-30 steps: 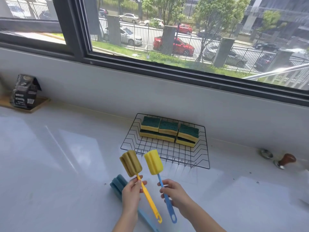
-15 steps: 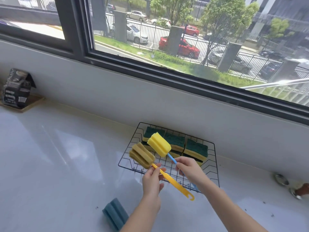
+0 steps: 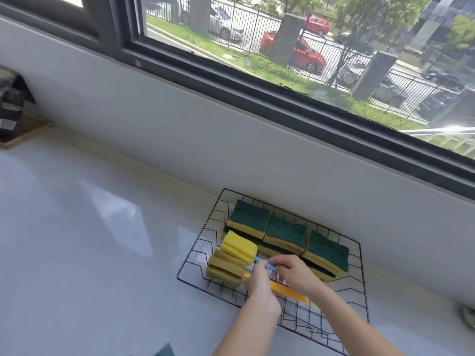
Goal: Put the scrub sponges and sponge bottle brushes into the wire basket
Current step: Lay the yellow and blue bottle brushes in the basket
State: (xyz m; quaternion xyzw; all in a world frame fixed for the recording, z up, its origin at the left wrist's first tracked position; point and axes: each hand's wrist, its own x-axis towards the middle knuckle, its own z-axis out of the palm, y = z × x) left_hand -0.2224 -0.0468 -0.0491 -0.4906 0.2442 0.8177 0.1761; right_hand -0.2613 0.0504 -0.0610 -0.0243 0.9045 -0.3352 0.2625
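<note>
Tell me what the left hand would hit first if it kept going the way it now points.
Likely the olive sponge head of the brush it holds, just ahead of the left hand; beyond that, the wire basket wall. Depth is uncertain.

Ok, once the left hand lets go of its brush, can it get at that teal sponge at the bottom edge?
Probably yes. The teal sponge lies on bare counter outside the wire basket, beside the left forearm, nothing on it. The left hand need only draw back, though the sponge is mostly out of frame.

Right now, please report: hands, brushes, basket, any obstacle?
Left hand on yellow-handled brush; right hand on blue-handled brush. Both heads inside wire basket, beside scrub sponges. No obstacle visible.
</note>
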